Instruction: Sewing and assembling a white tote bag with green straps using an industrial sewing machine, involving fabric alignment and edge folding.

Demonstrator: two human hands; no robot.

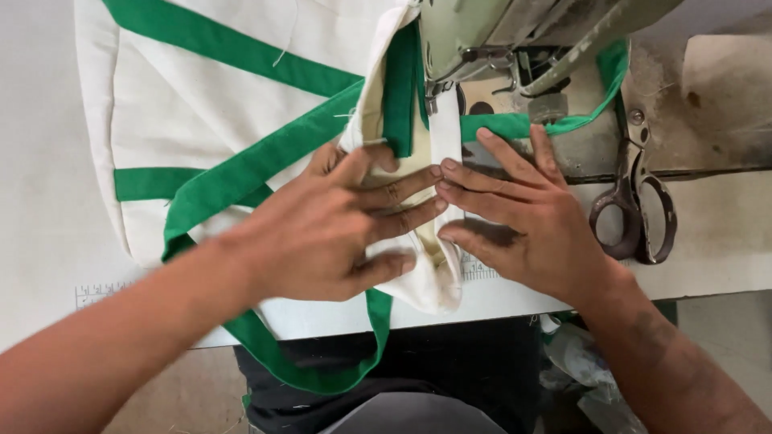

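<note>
**Two flat hands held a folded fabric edge before the sewing machine**

The white fabric piece (225,104) lay on the table (724,241), spreading away to the left of the sewing machine (498,32). Its folded edge (430,241) ran as a narrow ridge from the table's near rim straight up toward the machine's presser foot, so its long axis pointed away from the person and into the machine. A green strap (241,173) crossed the fabric diagonally and looped down over the table's near edge; green bands of the same colour showed elsewhere on the cloth, and a further length of green strap passed under the machine to its right.

The left hand (322,229) lay open and flat on the fabric just left of the fold, fingers stretched toward it, thumb resting on the green strip where it turned upward. The right hand (523,221) was likewise open and pressed flat, just right of the fold, its fingertips meeting those of the left across the ridge. Neither hand gripped anything; both were pinning the cloth down. The fold sat between them, about equally near to each.

One pair of scissors (635,201) lay to the right of the machine, blades pointing away, handles toward the person, well clear of the right hand. I counted one machine, one pair of scissors, two hands, one piece of cloth.
</note>
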